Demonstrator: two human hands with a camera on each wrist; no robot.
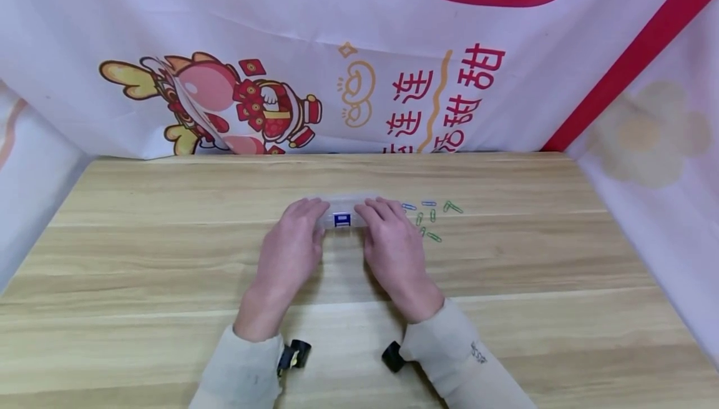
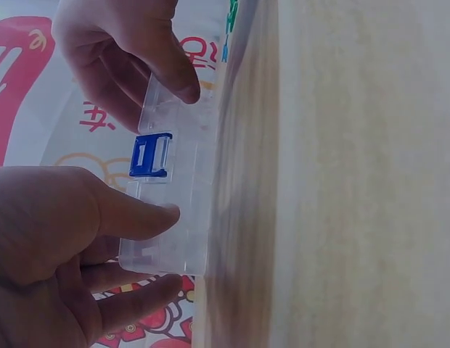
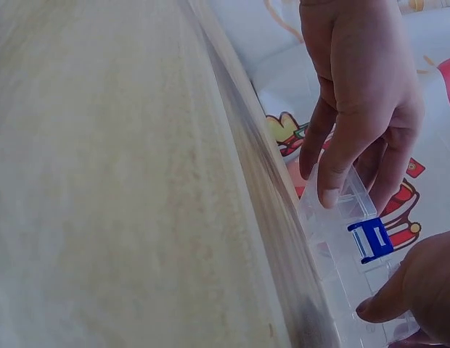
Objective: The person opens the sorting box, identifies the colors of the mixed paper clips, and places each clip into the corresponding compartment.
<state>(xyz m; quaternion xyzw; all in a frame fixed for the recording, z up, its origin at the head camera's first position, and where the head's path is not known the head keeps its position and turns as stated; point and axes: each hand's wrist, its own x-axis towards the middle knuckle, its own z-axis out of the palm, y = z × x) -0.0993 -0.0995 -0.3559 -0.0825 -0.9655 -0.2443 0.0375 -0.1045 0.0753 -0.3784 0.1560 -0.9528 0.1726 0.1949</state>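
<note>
A clear plastic box (image 1: 344, 202) with a blue latch (image 1: 342, 219) on its near side is held between both hands over the wooden table. My left hand (image 1: 292, 246) grips its left end, the thumb pressed on the near wall and the fingers over the top. At the other end my right hand (image 1: 396, 250) grips it likewise. The left wrist view shows both thumbs on the box wall (image 2: 189, 196), one on each side of the latch. In the right wrist view the box (image 3: 337, 250) has inner dividers. Its latch looks closed; I cannot tell what lies inside.
Several green paper clips (image 1: 432, 215) and blue paper clips (image 1: 429, 203) lie scattered on the table (image 1: 168, 259), just right of the right hand. A printed cloth (image 1: 292, 22) hangs behind the table's far edge, and more cloth hangs at both sides.
</note>
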